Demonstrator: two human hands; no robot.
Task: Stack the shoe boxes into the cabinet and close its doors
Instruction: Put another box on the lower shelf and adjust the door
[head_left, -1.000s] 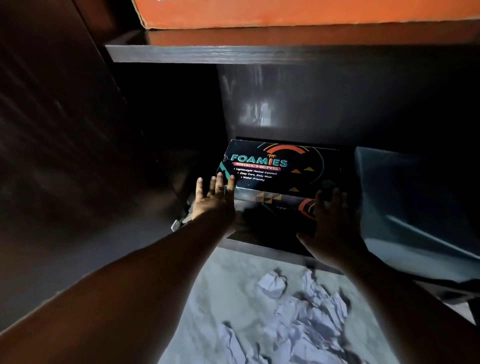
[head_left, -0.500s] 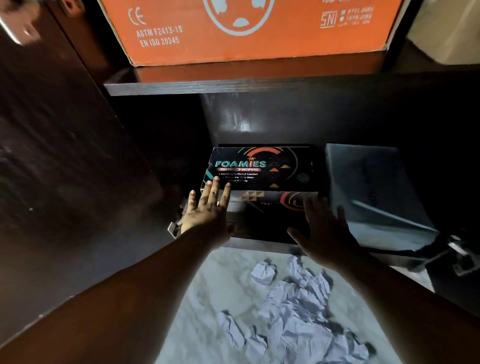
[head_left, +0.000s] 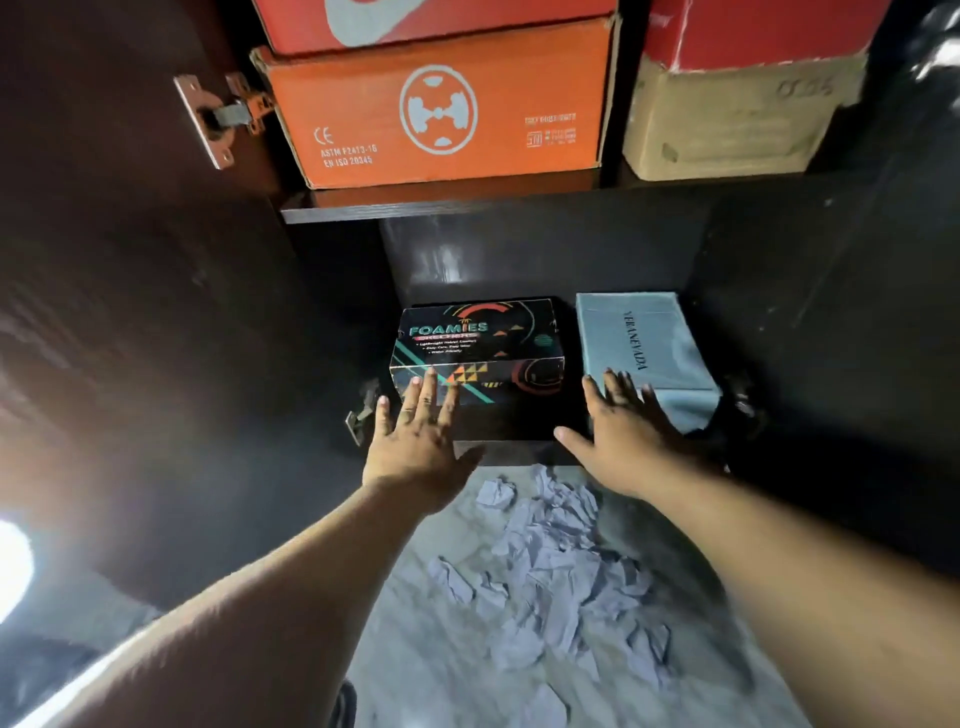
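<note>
- Where the head view looks down into the dark cabinet (head_left: 519, 208), both forearms reach forward over the floor toward the bottom compartment.
- Left hand (head_left: 415, 436): fingers straight and spread, holding nothing; its fingertips (head_left: 430, 375) lie over the front face of the black shoe box (head_left: 478, 338). Whether they touch the box cannot be told.
- Black shoe box: flat on the bottom shelf, directly ahead of the left hand, printed "FOAMIES" on the lid, long side facing the person.
- Right hand (head_left: 623, 431): fingers straight and spread, thumb pointing toward the left hand, holding nothing; its fingertips overlap the near end of the grey shoe box (head_left: 639, 338). Contact cannot be confirmed.
- Grey shoe box: ahead of the right hand, just beside the black shoe box with a narrow dark gap between them, short end toward the person.
- Orange box (head_left: 441, 109): on the shelf above both hands, with a red box (head_left: 431, 18) stacked on it.
- Tan box (head_left: 727, 119): above the right hand, beside the orange box, with another red box on it.
- Open door (head_left: 130, 312): outward of the left hand, carrying a metal hinge (head_left: 221, 117) near its upper edge.
- Crumpled paper (head_left: 545, 561): scattered on the pale floor (head_left: 405, 623) between the two forearms, nearer the person than either hand.
</note>
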